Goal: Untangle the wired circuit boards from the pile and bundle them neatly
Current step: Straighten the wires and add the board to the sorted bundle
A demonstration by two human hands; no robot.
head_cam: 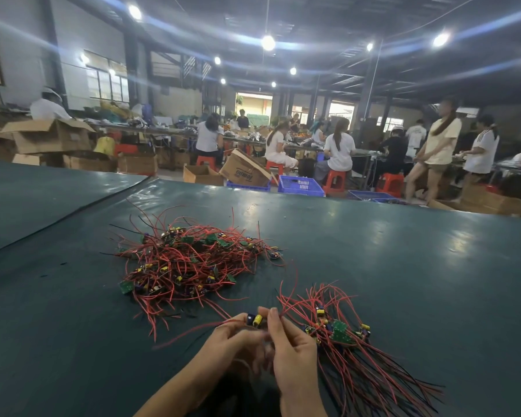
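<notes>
A tangled pile (190, 260) of small green circuit boards with red and black wires lies on the dark green table (388, 251), ahead of me and slightly left. To the right of my hands lies a sorted bundle (343, 335) of boards, its wires trailing toward the lower right. Between them, my left hand (235, 341) and my right hand (292, 353) together pinch one small board (254, 319) with a yellow and a dark part. Its red wire (193, 332) runs off to the left over the table.
A seam or fold in the table cover (82, 212) runs diagonally at the left. Beyond the far edge stand cardboard boxes (247, 171), blue crates (301, 185), red stools and several seated and standing people at other tables.
</notes>
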